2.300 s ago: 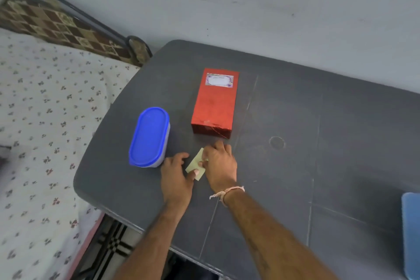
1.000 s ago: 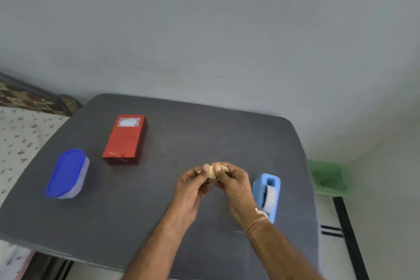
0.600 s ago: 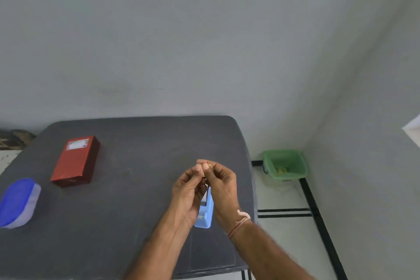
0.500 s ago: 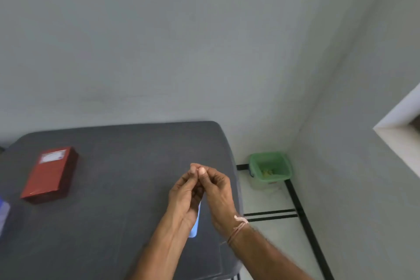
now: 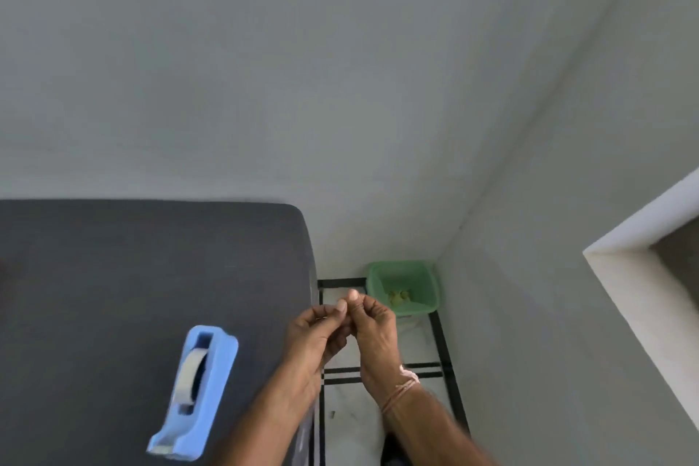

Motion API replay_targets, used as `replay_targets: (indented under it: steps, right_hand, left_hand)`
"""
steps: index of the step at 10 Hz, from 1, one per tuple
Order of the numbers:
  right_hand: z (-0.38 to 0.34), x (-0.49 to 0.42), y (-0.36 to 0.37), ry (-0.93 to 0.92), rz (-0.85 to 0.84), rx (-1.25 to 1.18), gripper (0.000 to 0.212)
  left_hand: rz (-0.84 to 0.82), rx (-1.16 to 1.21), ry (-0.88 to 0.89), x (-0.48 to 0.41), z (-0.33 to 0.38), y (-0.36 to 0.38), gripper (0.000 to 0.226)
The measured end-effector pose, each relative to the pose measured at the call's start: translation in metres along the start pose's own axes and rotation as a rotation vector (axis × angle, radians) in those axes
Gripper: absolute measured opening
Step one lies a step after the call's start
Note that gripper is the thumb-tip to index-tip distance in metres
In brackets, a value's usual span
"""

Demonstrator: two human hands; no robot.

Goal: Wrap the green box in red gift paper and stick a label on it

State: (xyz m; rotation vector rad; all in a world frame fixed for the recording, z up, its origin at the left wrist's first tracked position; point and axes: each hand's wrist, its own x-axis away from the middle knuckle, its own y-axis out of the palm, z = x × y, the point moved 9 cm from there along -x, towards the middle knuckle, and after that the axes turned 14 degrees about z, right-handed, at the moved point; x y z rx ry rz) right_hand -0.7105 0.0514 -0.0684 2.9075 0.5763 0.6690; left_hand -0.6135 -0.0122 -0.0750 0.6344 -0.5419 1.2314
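Observation:
My left hand (image 5: pixel 319 331) and my right hand (image 5: pixel 374 329) are held together just past the right edge of the dark grey table (image 5: pixel 113 257), above the floor. The fingers of both hands are curled and their tips pinch together. The small yellowish paper scrap seen in them earlier is hidden between the fingers. The red wrapped box with its label is out of view to the left.
A light blue tape dispenser (image 5: pixel 196 390) lies on the table near its right front corner. A green bin (image 5: pixel 423 276) with a few scraps inside stands on the tiled floor in the wall corner. A white ledge (image 5: pixel 624 257) juts out at the right.
The view has swung right, so the red box and blue container left the frame. Both hands lifted the scrap off the table, crumpled it, and moved it right, past the table edge toward the bin.

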Motion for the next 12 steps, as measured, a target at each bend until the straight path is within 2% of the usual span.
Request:
replay_targets:
  steps: [1, 3, 5, 7, 8, 9, 10, 11, 12]
  right_hand:
    - [-0.002, -0.088, -0.035, 0.043, 0.045, 0.097, 0.039]
    - [0.033, -0.259, -0.130, 0.160, 0.261, 0.280, 0.027]
    - [0.127, -0.419, -0.198, 0.313, 0.357, 0.432, 0.023]
    - [0.206, -0.532, -0.239, 0.405, 0.438, 0.489, 0.021]
    - [0.242, -0.560, -0.239, 0.537, 0.414, 0.377, 0.021]
    - [0.260, -0.571, -0.237, 0.589, 0.379, 0.367, 0.041]
    - [0.253, -0.568, -0.228, 0.568, 0.352, 0.399, 0.013]
    - [0.228, -0.549, -0.213, 0.512, 0.290, 0.435, 0.014]
    - [0.193, -0.528, -0.188, 0.290, 0.231, 0.504, 0.022]
  left_hand:
    - [0.091, -0.080, -0.009, -0.043, -0.023, 0.070, 0.017]
    - [0.224, -0.261, -0.070, -0.146, -0.099, 0.196, 0.010]
    - [0.296, -0.461, -0.079, -0.270, -0.178, 0.250, 0.011]
    - [0.357, -0.588, -0.085, -0.374, -0.233, 0.264, 0.009]
    - [0.329, -0.627, -0.083, -0.410, -0.249, 0.277, 0.014]
    - [0.305, -0.649, -0.070, -0.435, -0.254, 0.291, 0.020]
    - [0.271, -0.690, -0.040, -0.444, -0.250, 0.302, 0.023]
    - [0.230, -0.744, 0.008, -0.427, -0.231, 0.306, 0.020]
    - [0.197, -0.764, 0.115, -0.405, -0.201, 0.305, 0.023]
